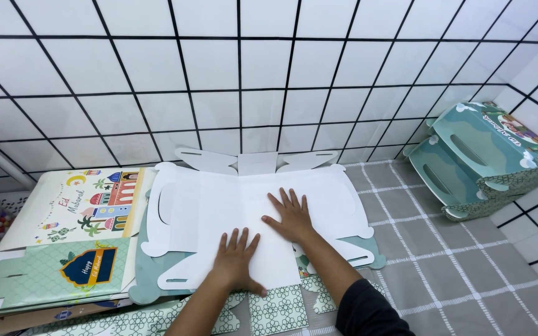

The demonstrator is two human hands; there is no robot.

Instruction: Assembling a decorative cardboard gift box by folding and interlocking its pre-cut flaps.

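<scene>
A person presses 2 bare hands flat on an unfolded white box blank (250,211), printed side down, spread across the middle of the checked grey surface (468,274). The left hand (238,261) bears on the near panel, its grip spread wide, fingers splayed and pinching nothing; the right hand (291,214) lies just beyond it, equally flat and spread. The pressure appears meant to keep the creased card level. To the left, a stack of printed flat blanks (70,230) sits within easy reach. At right, finished teal boxes (487,158) lean against the tiled wall (269,74), clear of the working area.
</scene>
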